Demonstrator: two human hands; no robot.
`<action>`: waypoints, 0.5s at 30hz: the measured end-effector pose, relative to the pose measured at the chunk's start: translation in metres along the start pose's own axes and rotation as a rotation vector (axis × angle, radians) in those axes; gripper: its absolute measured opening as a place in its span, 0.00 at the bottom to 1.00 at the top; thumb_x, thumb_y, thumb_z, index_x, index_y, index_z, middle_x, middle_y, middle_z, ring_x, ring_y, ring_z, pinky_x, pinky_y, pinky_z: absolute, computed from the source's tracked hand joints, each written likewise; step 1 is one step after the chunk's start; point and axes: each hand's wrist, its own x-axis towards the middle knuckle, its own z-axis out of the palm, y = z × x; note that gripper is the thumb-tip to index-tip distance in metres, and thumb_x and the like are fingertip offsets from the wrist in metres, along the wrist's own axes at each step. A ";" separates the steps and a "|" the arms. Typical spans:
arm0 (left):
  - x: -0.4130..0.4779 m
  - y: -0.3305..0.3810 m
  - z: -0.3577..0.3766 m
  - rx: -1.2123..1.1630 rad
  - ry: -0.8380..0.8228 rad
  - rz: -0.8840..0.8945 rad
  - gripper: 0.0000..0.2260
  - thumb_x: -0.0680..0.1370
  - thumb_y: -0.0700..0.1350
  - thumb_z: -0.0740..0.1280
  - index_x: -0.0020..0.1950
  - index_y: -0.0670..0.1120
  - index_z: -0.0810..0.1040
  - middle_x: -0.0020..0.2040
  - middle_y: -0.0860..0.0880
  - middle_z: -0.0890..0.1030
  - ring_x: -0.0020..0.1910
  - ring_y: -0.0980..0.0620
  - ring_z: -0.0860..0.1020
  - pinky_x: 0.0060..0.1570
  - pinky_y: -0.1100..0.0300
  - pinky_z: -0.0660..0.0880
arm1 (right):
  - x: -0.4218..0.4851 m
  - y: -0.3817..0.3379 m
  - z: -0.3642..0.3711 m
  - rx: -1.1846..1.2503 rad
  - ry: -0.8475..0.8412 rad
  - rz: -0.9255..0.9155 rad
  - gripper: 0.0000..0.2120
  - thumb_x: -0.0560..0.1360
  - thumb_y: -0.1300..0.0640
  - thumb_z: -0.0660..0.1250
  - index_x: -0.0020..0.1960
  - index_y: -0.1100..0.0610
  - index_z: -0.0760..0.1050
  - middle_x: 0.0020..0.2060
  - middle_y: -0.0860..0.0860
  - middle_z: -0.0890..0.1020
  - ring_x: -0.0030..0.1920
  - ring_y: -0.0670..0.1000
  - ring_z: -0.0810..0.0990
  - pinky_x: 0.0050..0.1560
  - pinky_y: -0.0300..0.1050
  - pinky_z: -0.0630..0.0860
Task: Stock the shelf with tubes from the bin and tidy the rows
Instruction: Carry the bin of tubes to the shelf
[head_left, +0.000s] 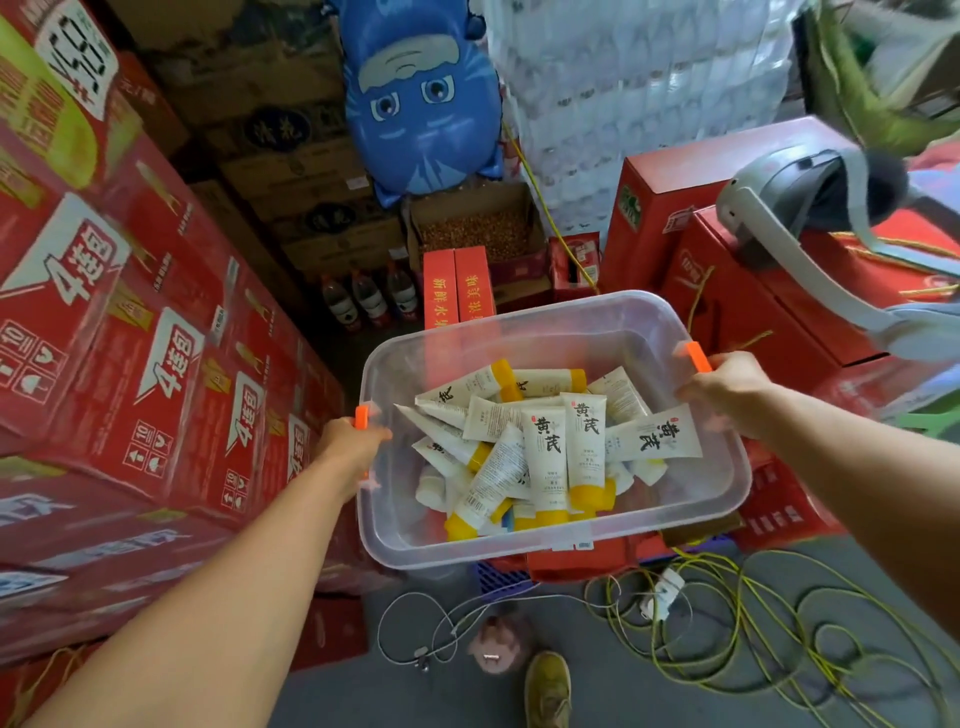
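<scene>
The left hand (349, 441) grips the orange handle (361, 417) at the left end of the clear plastic bin (519, 551), which is held up with its long axis running hand to hand. Inside, the tubes (545, 441) lie jumbled, pointing every way. The right hand (727, 387) grips the opposite handle (697, 357). This looks like the carrying stage; next the bin must reach the shelf, unseen here, and be set down level.

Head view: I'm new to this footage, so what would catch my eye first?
A clear bin of white, yellow-capped tubes fills mid-frame, gripped at either end by the left hand and right hand. A blue cat-face balloon sits top centre; red cartons stack along the left.
</scene>
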 end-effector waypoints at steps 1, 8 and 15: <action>-0.005 -0.001 0.000 0.015 -0.008 0.010 0.13 0.74 0.42 0.71 0.57 0.42 0.77 0.50 0.41 0.79 0.48 0.40 0.78 0.34 0.50 0.79 | -0.006 0.008 -0.002 -0.012 0.002 0.016 0.14 0.66 0.62 0.74 0.49 0.64 0.77 0.43 0.62 0.81 0.41 0.61 0.81 0.41 0.51 0.80; -0.068 -0.015 0.007 0.141 -0.054 0.050 0.15 0.73 0.42 0.72 0.57 0.37 0.77 0.44 0.42 0.76 0.44 0.40 0.77 0.35 0.49 0.80 | -0.063 0.081 -0.034 -0.039 0.012 0.079 0.14 0.66 0.63 0.76 0.47 0.66 0.76 0.35 0.59 0.77 0.30 0.55 0.75 0.26 0.42 0.69; -0.177 -0.040 0.046 0.160 -0.154 0.196 0.11 0.73 0.42 0.72 0.51 0.38 0.77 0.45 0.40 0.75 0.45 0.41 0.77 0.24 0.54 0.76 | -0.142 0.204 -0.096 0.035 0.064 0.102 0.16 0.66 0.61 0.77 0.48 0.67 0.77 0.38 0.60 0.80 0.31 0.55 0.78 0.26 0.40 0.72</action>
